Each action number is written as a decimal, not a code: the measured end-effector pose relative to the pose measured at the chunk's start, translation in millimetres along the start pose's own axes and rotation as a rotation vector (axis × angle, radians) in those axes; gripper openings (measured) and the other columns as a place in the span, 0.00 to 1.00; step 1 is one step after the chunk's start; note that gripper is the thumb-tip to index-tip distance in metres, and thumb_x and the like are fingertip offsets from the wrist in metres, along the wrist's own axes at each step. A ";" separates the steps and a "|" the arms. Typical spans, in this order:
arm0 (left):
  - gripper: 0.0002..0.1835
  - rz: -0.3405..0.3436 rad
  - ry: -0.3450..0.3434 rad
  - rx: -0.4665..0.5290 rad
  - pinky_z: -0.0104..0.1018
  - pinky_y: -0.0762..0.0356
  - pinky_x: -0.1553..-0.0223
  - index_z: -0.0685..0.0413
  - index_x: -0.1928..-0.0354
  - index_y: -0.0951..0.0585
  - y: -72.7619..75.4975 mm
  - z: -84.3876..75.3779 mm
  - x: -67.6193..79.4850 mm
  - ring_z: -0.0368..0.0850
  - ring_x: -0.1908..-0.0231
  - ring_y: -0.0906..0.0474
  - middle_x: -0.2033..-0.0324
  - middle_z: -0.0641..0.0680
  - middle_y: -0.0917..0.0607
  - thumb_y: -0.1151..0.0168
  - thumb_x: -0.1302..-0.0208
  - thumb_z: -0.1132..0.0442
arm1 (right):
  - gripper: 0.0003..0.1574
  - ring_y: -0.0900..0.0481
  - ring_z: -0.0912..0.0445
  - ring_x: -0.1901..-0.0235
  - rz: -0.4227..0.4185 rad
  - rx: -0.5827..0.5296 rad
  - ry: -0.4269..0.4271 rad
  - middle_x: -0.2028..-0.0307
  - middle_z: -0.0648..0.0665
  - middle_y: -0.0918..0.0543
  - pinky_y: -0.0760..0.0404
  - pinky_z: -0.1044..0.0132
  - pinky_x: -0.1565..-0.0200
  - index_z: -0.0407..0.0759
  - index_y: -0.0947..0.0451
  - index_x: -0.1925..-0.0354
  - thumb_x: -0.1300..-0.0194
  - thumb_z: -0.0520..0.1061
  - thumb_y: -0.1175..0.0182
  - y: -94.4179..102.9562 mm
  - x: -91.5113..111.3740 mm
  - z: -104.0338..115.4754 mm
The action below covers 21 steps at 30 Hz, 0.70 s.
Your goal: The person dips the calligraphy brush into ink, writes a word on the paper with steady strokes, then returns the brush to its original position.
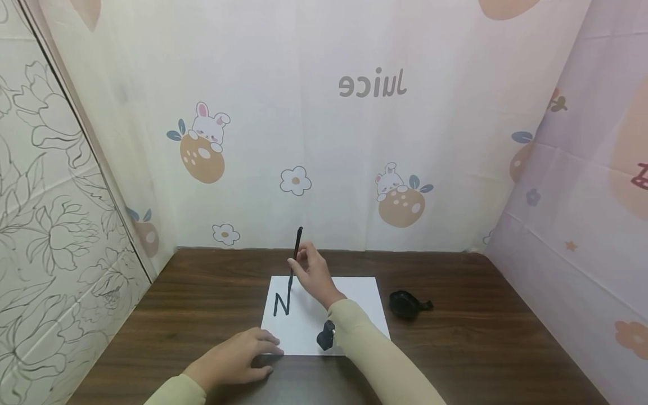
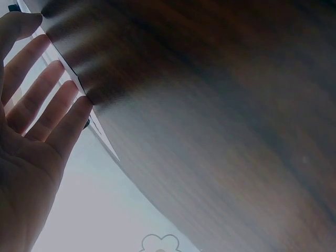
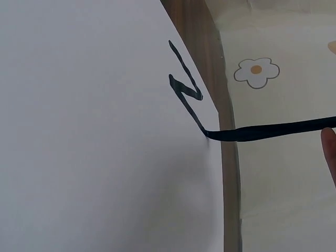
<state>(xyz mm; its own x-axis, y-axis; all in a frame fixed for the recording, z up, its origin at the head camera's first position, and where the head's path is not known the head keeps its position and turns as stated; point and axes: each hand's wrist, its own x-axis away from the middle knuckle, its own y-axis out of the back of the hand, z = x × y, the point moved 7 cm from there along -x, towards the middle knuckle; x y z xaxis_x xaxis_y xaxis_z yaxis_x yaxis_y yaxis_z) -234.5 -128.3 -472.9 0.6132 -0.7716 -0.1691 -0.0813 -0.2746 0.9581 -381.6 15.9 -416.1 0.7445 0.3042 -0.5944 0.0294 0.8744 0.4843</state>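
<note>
Between thumb and fingers, my right hand (image 1: 315, 275) pinches a slim dark brush (image 1: 297, 243), held almost upright over the white paper (image 1: 314, 332). In the right wrist view the brush (image 3: 278, 130) meets the paper with its tip, at the end of a black stroke. That stroke belongs to a painted letter N (image 1: 282, 304) near the sheet's upper left. My left hand (image 1: 238, 357) lies at the lower left corner of the paper, fingers extended and fingertips on its edge. In the left wrist view the fingers (image 2: 52, 115) are spread and relaxed.
A black, rounded dish-like thing with a short narrow end (image 1: 406, 305) sits right of the paper on the dark wooden table (image 1: 455, 337). Printed curtains (image 1: 314, 129) hang behind the table and along both sides.
</note>
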 end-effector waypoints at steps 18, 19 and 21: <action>0.14 -0.014 -0.029 -0.009 0.38 0.20 0.49 0.47 0.51 0.13 -0.1 -1.1 0.0 0.42 0.50 0.21 0.51 0.47 0.17 0.31 0.38 0.57 | 0.18 0.22 0.59 0.63 -0.030 -0.006 0.026 0.64 0.51 0.24 0.18 0.69 0.60 0.49 0.36 0.46 0.28 0.43 0.40 8.4 -1.9 5.9; 0.14 -0.010 -0.025 -0.007 0.38 0.20 0.49 0.47 0.51 0.13 -0.5 -0.7 0.0 0.41 0.50 0.21 0.51 0.47 0.17 0.31 0.38 0.57 | 0.18 0.22 0.59 0.63 -0.033 -0.009 0.029 0.64 0.51 0.24 0.18 0.68 0.60 0.49 0.36 0.46 0.28 0.43 0.40 9.2 -1.9 6.6; 0.14 -0.005 -0.017 -0.002 0.38 0.20 0.49 0.47 0.50 0.13 -1.0 -0.1 -0.2 0.41 0.50 0.21 0.51 0.47 0.17 0.31 0.38 0.57 | 0.17 0.22 0.59 0.63 -0.039 -0.015 0.034 0.64 0.50 0.24 0.17 0.68 0.61 0.49 0.36 0.47 0.27 0.43 0.40 11.2 -2.2 8.7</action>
<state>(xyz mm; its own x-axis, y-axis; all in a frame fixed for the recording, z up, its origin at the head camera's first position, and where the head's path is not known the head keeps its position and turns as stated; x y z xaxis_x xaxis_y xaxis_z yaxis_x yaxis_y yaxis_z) -234.5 -127.8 -473.8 0.6002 -0.7799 -0.1773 -0.0771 -0.2771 0.9578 -377.2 21.7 -403.8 0.7200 0.2817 -0.6343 0.0477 0.8917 0.4502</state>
